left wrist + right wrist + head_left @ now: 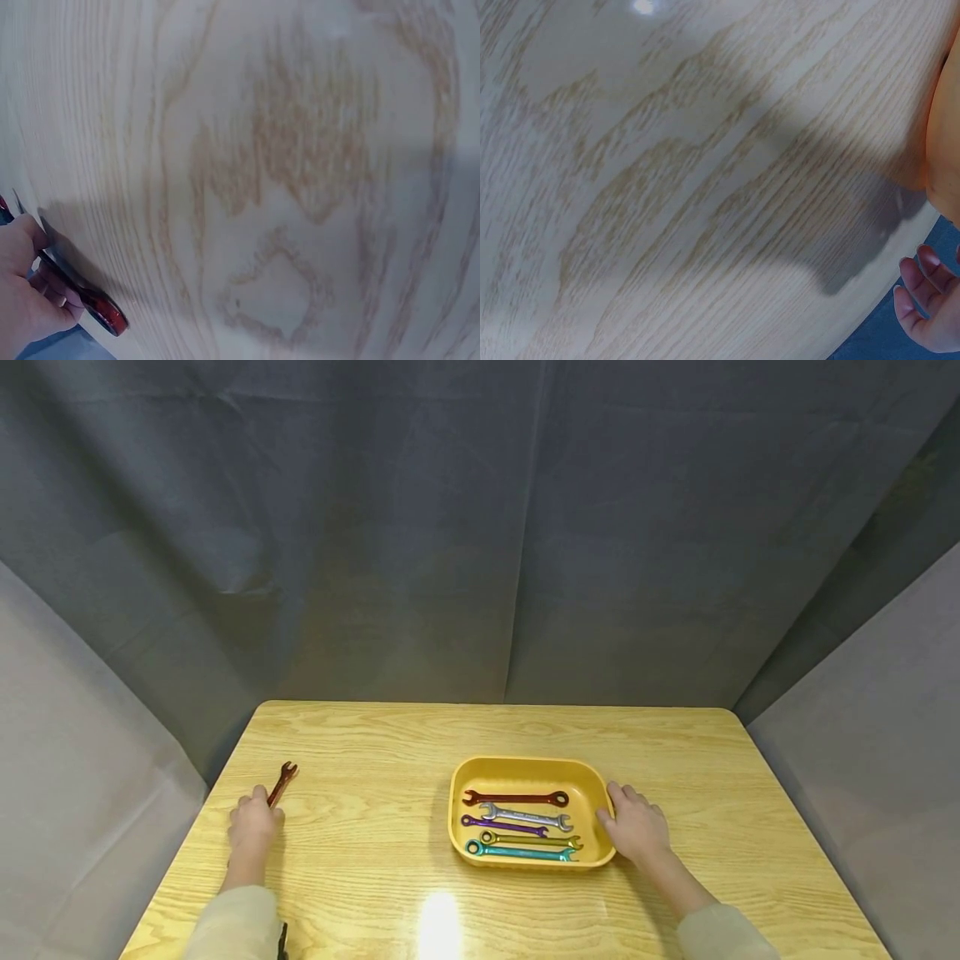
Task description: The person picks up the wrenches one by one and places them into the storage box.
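Observation:
On the table's left side my left hand (253,822) grips a dark red wrench (282,782), its open end pointing away from me. The left wrist view shows this hand's fingers (26,232) around the wrench (105,311), with the other end sticking out. My right hand (637,825) holds the right end of a yellow tray (517,762), thumb over the rim. Other fingers (919,289) of it are loosely bent beside the tray (946,142) in the right wrist view. In the tray lie a red wrench (517,797), silver wrench (525,816), purple wrench (506,826), gold wrench (528,840) and teal wrench (521,852).
The wood-grain table (360,827) has rounded far corners, and its left edge runs close to my left hand. Dark grey cloth (390,568) hangs behind it, with pale panels (67,793) at both sides. A bright glare (438,927) lies near the front.

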A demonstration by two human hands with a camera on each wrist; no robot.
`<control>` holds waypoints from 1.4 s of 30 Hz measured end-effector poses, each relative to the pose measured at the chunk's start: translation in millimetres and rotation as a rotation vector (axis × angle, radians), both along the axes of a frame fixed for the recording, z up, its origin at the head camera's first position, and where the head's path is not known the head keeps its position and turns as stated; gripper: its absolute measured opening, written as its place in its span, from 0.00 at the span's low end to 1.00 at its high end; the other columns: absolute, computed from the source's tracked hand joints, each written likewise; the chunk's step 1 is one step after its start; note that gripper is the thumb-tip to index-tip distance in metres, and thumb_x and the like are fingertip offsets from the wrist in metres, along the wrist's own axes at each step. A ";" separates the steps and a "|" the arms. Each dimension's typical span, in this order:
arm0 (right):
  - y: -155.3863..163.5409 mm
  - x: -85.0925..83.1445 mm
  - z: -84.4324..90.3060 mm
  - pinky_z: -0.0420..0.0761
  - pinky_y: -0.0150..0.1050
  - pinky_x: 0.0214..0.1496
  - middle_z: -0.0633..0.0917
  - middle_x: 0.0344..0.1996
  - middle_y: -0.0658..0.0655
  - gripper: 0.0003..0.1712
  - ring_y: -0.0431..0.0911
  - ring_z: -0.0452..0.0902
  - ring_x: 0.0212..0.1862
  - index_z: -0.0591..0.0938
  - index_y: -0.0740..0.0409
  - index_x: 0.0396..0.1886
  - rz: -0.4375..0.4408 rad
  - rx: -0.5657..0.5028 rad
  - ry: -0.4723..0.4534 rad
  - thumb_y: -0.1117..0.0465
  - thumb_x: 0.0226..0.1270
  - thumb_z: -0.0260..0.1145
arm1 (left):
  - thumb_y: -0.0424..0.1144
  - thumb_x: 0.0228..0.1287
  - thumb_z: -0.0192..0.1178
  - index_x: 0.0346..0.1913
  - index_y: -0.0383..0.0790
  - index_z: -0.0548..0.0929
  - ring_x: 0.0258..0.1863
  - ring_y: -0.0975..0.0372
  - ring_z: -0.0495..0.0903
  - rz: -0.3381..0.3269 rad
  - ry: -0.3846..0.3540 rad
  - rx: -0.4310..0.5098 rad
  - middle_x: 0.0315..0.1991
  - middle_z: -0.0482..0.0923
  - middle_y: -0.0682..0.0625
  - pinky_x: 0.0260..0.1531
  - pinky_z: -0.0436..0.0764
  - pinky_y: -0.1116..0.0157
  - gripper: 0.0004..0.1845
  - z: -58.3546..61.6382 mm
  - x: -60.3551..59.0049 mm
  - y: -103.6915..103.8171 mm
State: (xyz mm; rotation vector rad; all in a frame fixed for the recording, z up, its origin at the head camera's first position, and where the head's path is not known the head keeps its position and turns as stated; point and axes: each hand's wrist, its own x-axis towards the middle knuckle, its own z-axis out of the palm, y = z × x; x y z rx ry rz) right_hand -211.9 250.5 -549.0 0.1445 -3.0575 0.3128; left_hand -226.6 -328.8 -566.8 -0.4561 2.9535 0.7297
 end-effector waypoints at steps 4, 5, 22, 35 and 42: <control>-0.3 0.0 0.3 0.72 0.58 0.39 0.77 0.43 0.64 0.23 0.61 0.74 0.41 0.71 0.62 0.51 -0.002 0.001 -0.006 0.51 0.62 0.55 | 0.34 0.61 0.51 0.53 0.25 0.61 0.43 0.32 0.65 -0.029 0.026 -0.009 0.43 0.64 0.24 0.32 0.70 0.41 0.21 1.4 -2.9 7.2; -0.4 0.1 0.3 0.72 0.59 0.39 0.77 0.43 0.65 0.23 0.61 0.74 0.42 0.71 0.62 0.51 -0.003 0.001 -0.008 0.51 0.62 0.55 | 0.33 0.61 0.51 0.53 0.25 0.61 0.43 0.32 0.66 -0.038 0.033 -0.012 0.43 0.64 0.24 0.31 0.71 0.42 0.21 1.8 -3.9 9.1; -0.1 -0.2 0.5 0.73 0.56 0.35 0.77 0.39 0.62 0.21 0.58 0.75 0.37 0.72 0.62 0.49 -0.002 -0.006 0.010 0.52 0.62 0.55 | 0.32 0.62 0.56 0.49 0.30 0.67 0.36 0.41 0.69 -0.144 0.179 -0.082 0.39 0.68 0.32 0.26 0.73 0.50 0.16 21.9 -20.5 44.5; 0.0 0.4 0.4 0.72 0.59 0.39 0.77 0.41 0.63 0.23 0.60 0.75 0.39 0.71 0.62 0.51 -0.002 -0.004 0.016 0.52 0.62 0.56 | 0.33 0.60 0.59 0.48 0.32 0.68 0.36 0.44 0.70 -0.231 0.259 -0.117 0.39 0.70 0.34 0.24 0.73 0.51 0.17 38.1 -30.9 68.4; -0.2 1.0 0.8 0.70 0.62 0.43 0.77 0.42 0.64 0.23 0.61 0.74 0.42 0.72 0.62 0.51 0.001 0.000 0.024 0.51 0.62 0.56 | 0.34 0.58 0.61 0.47 0.33 0.69 0.32 0.47 0.69 -0.277 0.312 -0.141 0.35 0.70 0.38 0.21 0.73 0.55 0.17 46.1 -33.6 84.4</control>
